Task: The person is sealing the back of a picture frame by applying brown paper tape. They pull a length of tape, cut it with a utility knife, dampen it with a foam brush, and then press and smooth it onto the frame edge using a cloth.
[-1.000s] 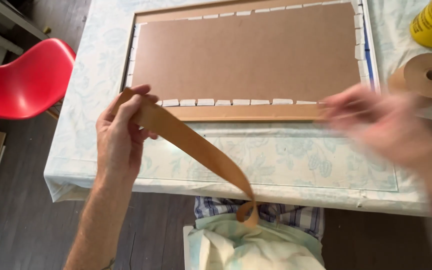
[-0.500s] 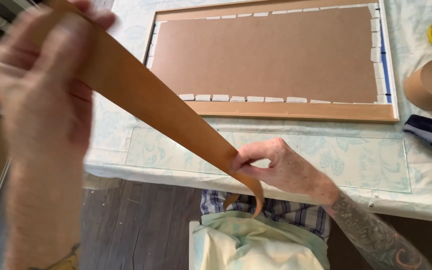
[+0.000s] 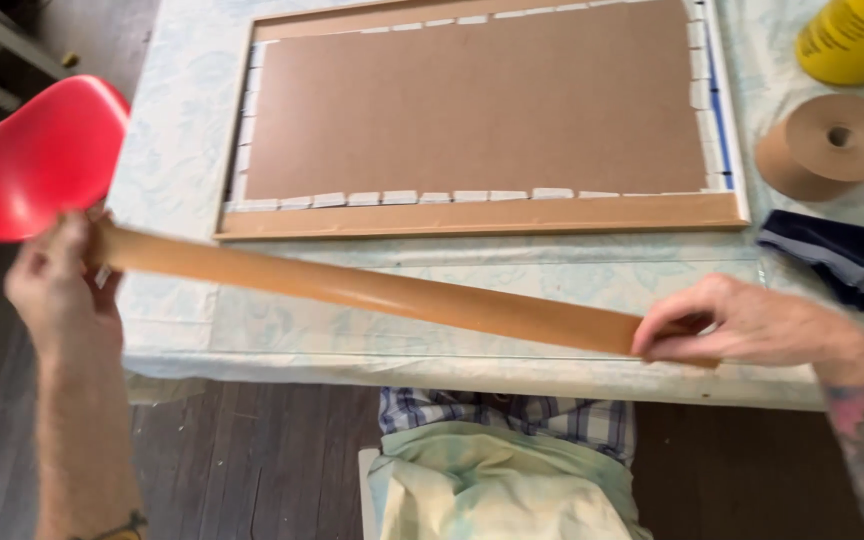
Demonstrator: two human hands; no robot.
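1. Head view: the left hand (image 3: 57, 285) pinches one end of a long brown paper tape strip (image 3: 382, 292), fingers closed on it just off the table's left edge, in front of a glossy red plastic chair (image 3: 37, 155).
2. The right hand (image 3: 742, 322) is closed on the strip's other end, thumb and fingers clamped near the table's near edge toward its right corner.
3. The strip runs taut between both hands, slanting slightly down to the right, held over the near margin of the pale patterned tablecloth-covered table (image 3: 282, 335).
4. Beyond it lies a large wooden picture frame with a brown cardboard backing (image 3: 472, 105), face down, with small white tabs along its inner edges.
5. Toward the right edge sit a round roll of brown paper tape (image 3: 830, 145), a yellow plastic bottle (image 3: 852, 38) at the far right corner, and a folded dark blue cloth (image 3: 832, 255) nearer the right hand.
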